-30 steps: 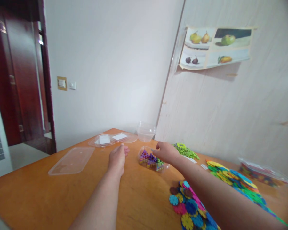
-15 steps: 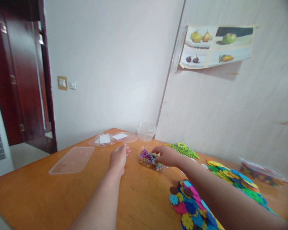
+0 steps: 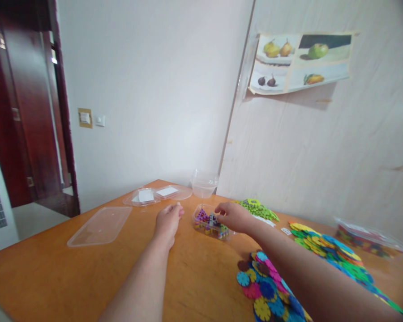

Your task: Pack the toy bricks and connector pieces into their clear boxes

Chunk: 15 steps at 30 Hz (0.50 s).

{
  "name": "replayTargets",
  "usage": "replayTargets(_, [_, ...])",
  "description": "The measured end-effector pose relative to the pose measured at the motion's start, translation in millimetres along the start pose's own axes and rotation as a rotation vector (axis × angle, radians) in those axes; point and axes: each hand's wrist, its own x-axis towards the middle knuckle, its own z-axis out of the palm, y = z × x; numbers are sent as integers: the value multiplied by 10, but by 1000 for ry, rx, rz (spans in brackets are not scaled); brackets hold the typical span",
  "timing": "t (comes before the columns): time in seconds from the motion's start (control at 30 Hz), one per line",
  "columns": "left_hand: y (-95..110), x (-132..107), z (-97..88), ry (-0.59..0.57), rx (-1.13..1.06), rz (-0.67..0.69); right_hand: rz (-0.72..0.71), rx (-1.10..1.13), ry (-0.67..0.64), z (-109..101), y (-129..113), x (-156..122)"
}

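Note:
A small clear plastic box (image 3: 212,236) stands on the table, holding purple, grey, yellow and green plastic building pieces (image 3: 206,220). Over its right side, my right hand (image 3: 233,217) reaches down with bent fingers. Its fingertips are close against the grey pieces, and what is between them is hidden. My left hand (image 3: 168,221) is left of the box, apart from it and just over the table. Its fingers are curled in towards the thumb; the back of the hand hides whatever they may hold.
Flat clear lids (image 3: 100,227) lie at the left, and clear tubs (image 3: 204,184) stand by the wall. Green pieces (image 3: 255,208) are heaped behind my right hand. Piles of colourful notched discs (image 3: 267,286) lie near my right forearm, with a filled box (image 3: 369,239) farther right.
My right hand has lifted and shifted slightly right over the box. The left hand has moved only a little. The view has shifted slightly.

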Motion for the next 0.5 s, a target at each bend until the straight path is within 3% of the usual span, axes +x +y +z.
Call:
replayTargets(0.17, [-63,25,0,-19,41,29,14,-11,49,-89,54,-266])
replayTargets(0.33, [-75,-27,29,-87,222,115,32,-25,60,-80,125,-590])
replayTargets(0.5, [-22,-136,74,-152,278,142,155,64,102,1,290,-644])
